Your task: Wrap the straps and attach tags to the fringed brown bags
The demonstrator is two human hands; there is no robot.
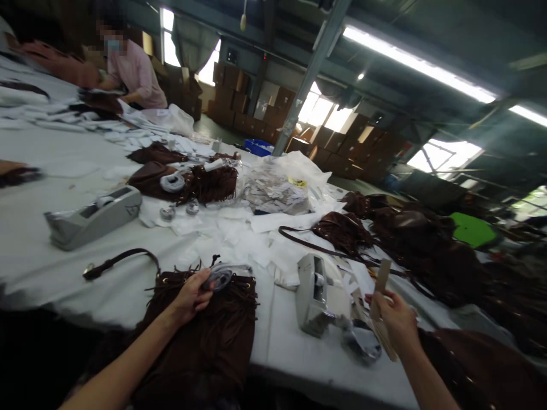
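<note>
Tabletop (280, 356) hidden under fringed brown bag (200, 336)

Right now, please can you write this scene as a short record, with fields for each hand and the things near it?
Left hand: holds a small grey roll above a brown fringed bag
Right hand: holds tan card strips
Nearest tool: grey tape dispenser, beside the right hand
Co-worker: handling brown material at the far end of the white-covered table

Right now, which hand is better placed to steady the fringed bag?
Probably your left hand: it is over the fringed bag, gripping a roll, while your right hand holds cardboard strips off to the side.
</note>
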